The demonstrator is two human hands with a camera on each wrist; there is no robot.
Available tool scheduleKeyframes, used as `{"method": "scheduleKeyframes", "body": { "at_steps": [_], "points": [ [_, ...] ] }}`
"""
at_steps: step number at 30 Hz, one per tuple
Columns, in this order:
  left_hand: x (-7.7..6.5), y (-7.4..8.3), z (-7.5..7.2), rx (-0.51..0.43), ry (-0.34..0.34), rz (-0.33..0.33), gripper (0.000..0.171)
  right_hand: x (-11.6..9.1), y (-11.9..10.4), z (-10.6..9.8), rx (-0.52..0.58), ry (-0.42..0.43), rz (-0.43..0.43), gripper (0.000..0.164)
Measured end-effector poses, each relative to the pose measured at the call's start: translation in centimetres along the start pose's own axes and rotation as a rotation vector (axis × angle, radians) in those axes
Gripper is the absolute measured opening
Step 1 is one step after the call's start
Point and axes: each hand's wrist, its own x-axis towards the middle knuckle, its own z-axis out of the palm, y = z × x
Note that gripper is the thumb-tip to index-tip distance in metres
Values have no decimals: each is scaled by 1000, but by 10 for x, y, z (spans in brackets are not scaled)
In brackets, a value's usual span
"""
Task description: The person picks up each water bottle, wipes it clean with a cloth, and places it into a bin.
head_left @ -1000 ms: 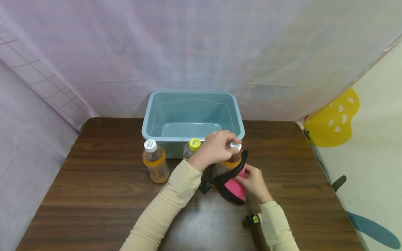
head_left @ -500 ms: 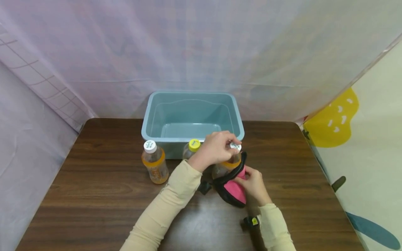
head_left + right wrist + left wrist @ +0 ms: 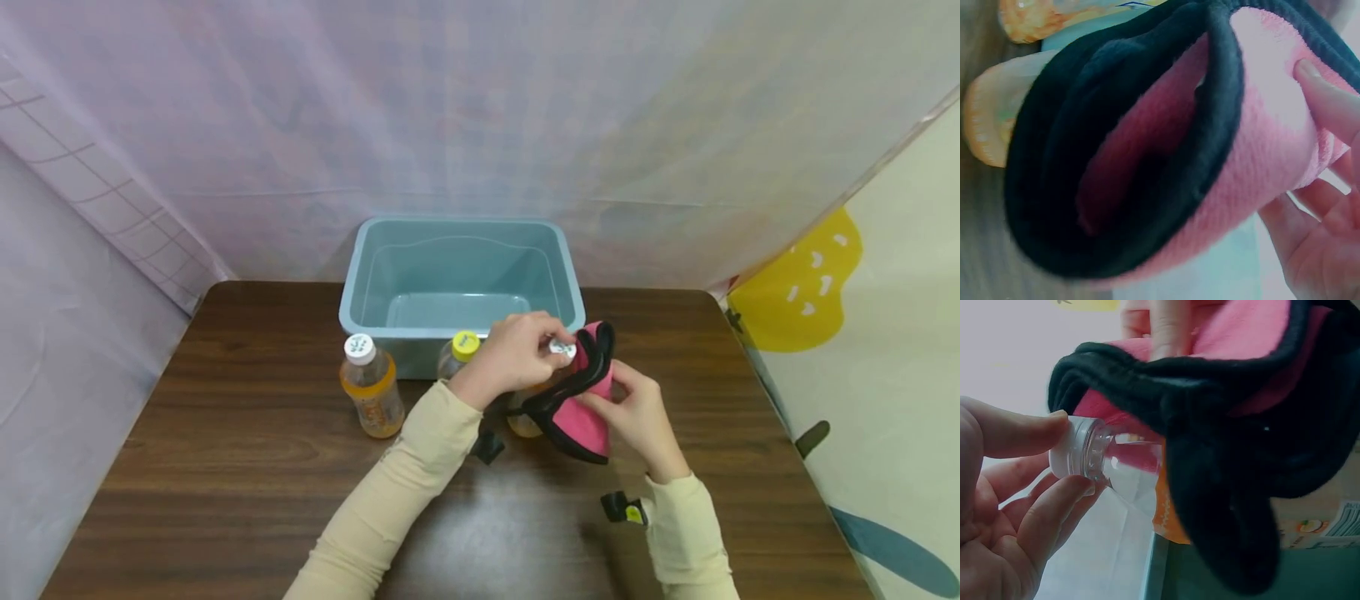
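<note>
In the head view my left hand (image 3: 525, 350) reaches across to a plastic bottle at the right and pinches its white cap (image 3: 562, 348) between thumb and fingers. The left wrist view shows the bottle's clear neck (image 3: 1129, 465) and orange label. My right hand (image 3: 637, 412) pinches a pink fuzzy cloth (image 3: 585, 423) with thick black edging, folded over on itself. It hangs against the near right side of the bottle and hides most of its body. In the right wrist view, the cloth's fold (image 3: 1147, 156) gapes, with thumb and fingers at its right side.
Behind the bottles stands a blue-grey plastic bin (image 3: 459, 333). An orange-labelled bottle (image 3: 372, 392) with a white cap stands at left, and a yellow-capped bottle (image 3: 455, 354) is partly behind my left forearm. All are on a dark wooden table (image 3: 247, 467). A curtain hangs behind.
My right hand has moved up and to the right with the pink cloth, which now covers more of the bottle's upper part. My left hand has stayed on the cap.
</note>
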Motion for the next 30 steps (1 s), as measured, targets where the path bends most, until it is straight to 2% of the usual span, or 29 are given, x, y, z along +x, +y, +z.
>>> {"method": "scheduleKeyframes", "body": {
  "at_steps": [4, 9, 12, 17, 21, 25, 30],
  "points": [
    [0, -1, 0, 7, -1, -1, 18, 3, 5, 0, -22, -7, -34, 28],
    [0, -1, 1, -3, 0, -1, 18, 0, 27, -3, -5, 2, -20, 27],
    [1, -1, 1, -9, 0, -1, 18, -5, 32, -12, -18, 12, -12, 28],
    [0, -1, 0, -4, 10, 1, 17, -13, 38, -34, -118, 14, -18, 28],
    [-1, -1, 0, -13, 6, 1, 17, -19, 44, -50, -301, 1, -58, 30],
    [-1, -1, 0, -15, 2, 0, 17, -25, 50, -60, -459, -60, -50, 32],
    [-1, -1, 0, -8, 3, 4, 18, -28, 57, -62, -509, -210, -5, 23]
  ]
}}
